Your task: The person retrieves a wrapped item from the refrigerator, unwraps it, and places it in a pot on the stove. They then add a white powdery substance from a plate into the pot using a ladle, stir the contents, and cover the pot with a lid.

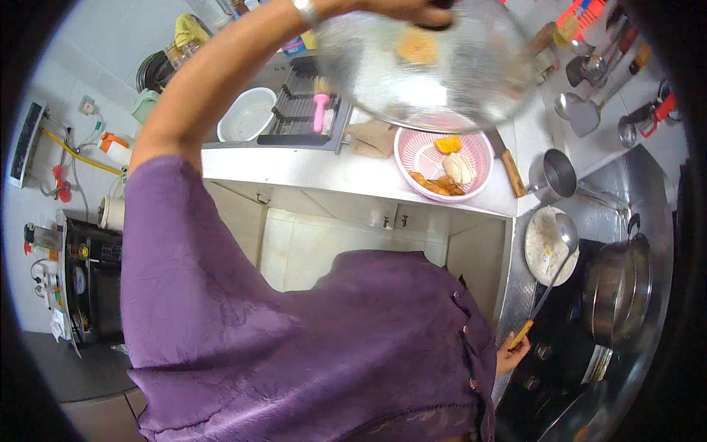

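Note:
My left hand [422,15] reaches across the top of the view, gripping a large glass lid [381,94] by its dark knob. The lid is blurred and hangs above the white counter. At lower right, my right hand [512,353] holds a metal ladle [565,227] by its wooden handle. The ladle's bowl lies over a white plate [537,262] with food residue. Below the lid's lower edge stands a pink plastic basket [406,181]. It contains a yellow piece of food [448,145], pale pieces [459,168] and a browned piece [439,185].
A wooden-handled knife [515,172] lies beside the basket, near a small steel saucepan [552,175]. A large steel pot [616,298] sits on the black cooktop [530,406]. Left of the lid are a white basin [243,119] and a pink brush [319,110] on a drying rack. Utensils [585,116] hang at upper right.

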Demonstrator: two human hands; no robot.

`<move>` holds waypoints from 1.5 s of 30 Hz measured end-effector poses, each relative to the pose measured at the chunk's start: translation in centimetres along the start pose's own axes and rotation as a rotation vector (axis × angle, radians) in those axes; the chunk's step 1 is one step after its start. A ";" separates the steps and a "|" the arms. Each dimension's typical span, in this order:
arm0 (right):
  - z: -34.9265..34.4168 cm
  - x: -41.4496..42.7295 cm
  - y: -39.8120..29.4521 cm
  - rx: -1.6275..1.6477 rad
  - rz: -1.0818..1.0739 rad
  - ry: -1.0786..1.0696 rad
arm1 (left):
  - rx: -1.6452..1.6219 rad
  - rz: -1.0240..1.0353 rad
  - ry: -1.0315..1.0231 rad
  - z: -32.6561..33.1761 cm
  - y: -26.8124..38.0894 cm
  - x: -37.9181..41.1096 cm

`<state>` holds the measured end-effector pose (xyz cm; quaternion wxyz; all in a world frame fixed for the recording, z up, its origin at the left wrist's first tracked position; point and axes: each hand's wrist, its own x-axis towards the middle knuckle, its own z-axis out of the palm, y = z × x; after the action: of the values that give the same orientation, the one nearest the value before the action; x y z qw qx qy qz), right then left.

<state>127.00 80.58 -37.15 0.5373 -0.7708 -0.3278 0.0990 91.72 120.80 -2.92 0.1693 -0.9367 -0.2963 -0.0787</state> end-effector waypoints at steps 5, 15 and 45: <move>1.8 0.7 -2.7 -0.017 0.004 -0.004 | 0.176 -0.324 -0.101 9.5 -7.2 -14.1; 2.2 -0.5 -3.7 0.029 0.172 0.096 | -0.216 -0.881 -0.378 24.7 -13.3 -25.7; 1.5 -2.3 -7.6 0.095 0.403 0.234 | -1.032 -0.725 0.315 17.6 3.5 -11.4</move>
<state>121.42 81.87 -31.49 0.5766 -0.8007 -0.0979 0.1295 85.34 118.47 -23.07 -0.2984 -0.7154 -0.4893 -0.3997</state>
